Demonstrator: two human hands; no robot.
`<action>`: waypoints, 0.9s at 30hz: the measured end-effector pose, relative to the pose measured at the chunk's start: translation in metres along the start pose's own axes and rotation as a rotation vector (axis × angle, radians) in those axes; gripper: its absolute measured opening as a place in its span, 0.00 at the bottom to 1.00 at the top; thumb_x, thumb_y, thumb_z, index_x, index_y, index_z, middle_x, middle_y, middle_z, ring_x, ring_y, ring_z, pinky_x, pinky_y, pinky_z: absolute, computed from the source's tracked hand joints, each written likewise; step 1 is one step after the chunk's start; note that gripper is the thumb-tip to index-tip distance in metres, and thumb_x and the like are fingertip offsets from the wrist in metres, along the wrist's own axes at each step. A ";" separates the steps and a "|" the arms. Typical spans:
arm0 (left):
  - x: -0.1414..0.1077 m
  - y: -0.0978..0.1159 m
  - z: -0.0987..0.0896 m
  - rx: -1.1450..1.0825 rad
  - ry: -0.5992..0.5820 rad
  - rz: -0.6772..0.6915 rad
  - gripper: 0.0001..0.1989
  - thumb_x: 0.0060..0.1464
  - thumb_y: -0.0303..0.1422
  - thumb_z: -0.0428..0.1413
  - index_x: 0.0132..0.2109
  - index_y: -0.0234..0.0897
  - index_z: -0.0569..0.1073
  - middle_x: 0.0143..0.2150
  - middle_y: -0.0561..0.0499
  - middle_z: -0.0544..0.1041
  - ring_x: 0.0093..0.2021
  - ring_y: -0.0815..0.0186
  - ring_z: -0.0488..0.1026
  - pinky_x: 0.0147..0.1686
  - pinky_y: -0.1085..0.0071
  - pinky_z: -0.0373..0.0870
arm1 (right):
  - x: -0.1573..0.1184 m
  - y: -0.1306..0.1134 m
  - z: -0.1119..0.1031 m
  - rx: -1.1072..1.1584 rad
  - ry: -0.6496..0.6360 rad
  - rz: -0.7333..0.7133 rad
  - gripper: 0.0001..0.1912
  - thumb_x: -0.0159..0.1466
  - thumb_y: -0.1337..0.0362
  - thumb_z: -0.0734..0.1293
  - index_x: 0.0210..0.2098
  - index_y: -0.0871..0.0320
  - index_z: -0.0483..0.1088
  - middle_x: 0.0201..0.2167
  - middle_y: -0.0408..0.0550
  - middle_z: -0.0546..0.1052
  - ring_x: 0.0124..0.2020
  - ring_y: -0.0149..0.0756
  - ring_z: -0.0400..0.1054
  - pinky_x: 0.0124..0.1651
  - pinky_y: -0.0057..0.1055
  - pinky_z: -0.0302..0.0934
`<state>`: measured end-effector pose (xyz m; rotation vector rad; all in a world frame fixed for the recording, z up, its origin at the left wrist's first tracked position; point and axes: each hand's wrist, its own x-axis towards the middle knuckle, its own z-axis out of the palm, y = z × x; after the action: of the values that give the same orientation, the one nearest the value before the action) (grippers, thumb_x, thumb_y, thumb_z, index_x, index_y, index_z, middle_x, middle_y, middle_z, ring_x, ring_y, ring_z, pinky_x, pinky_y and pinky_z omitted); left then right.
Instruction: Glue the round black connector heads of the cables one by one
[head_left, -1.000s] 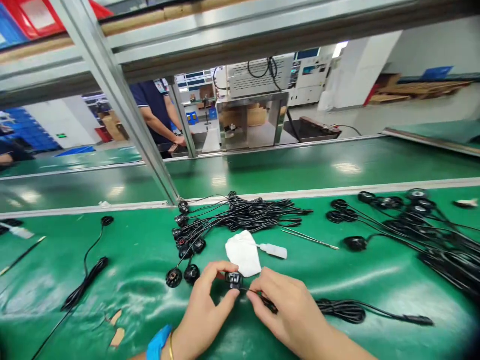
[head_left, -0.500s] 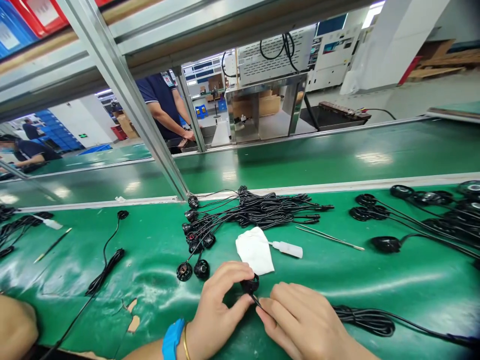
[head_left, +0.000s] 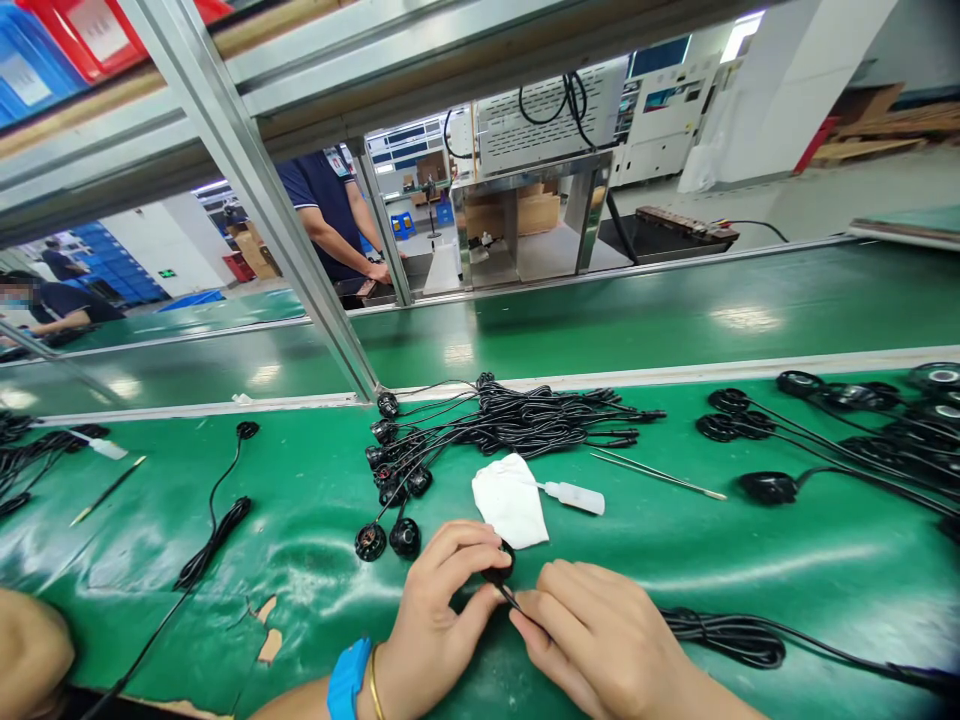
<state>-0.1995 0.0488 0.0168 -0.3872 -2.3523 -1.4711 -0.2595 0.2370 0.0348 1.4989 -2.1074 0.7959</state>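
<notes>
Cable (head_left: 511, 598) runs from the blk round part (head_left: 507, 563) into our R hand (head_left: 592, 622), thumb & fingers pinched on it; our L hand (head_left: 444, 608), close by, grips the part's edge. We hold the part over the green bench (head_left: 315, 570), nr the white wipe (head_left: 508, 500). Our fingers hide much of it, so we can't quite tell which way it faces. Small bottle (head_left: 577, 498) & tweezers (head_left: 660, 475) lie beyond, coiled lead (head_left: 727, 638) to the R.

White pillar (head_left: 799, 90), pale grey floor (head_left: 821, 200)
</notes>
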 end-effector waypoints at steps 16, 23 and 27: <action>0.001 -0.002 -0.004 0.058 -0.032 0.038 0.19 0.59 0.19 0.55 0.52 0.45 0.72 0.53 0.50 0.70 0.56 0.66 0.68 0.56 0.67 0.68 | -0.001 -0.001 0.000 -0.016 -0.033 0.010 0.06 0.66 0.72 0.64 0.31 0.61 0.65 0.26 0.45 0.65 0.27 0.34 0.58 0.29 0.35 0.46; 0.002 -0.002 -0.004 0.115 -0.006 0.038 0.17 0.60 0.20 0.55 0.52 0.45 0.72 0.52 0.49 0.71 0.55 0.66 0.68 0.54 0.68 0.70 | -0.003 0.003 0.002 0.010 -0.030 0.042 0.04 0.66 0.71 0.64 0.34 0.61 0.66 0.27 0.46 0.66 0.28 0.33 0.59 0.31 0.34 0.48; 0.000 -0.006 -0.004 0.208 0.015 0.163 0.15 0.59 0.23 0.56 0.51 0.44 0.75 0.51 0.47 0.74 0.52 0.65 0.73 0.52 0.72 0.73 | -0.001 0.001 0.006 -0.051 0.034 0.042 0.05 0.67 0.67 0.62 0.34 0.59 0.66 0.26 0.45 0.66 0.26 0.33 0.60 0.28 0.33 0.49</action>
<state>-0.2015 0.0427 0.0139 -0.4979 -2.3704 -1.1402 -0.2602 0.2337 0.0293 1.4099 -2.1238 0.7719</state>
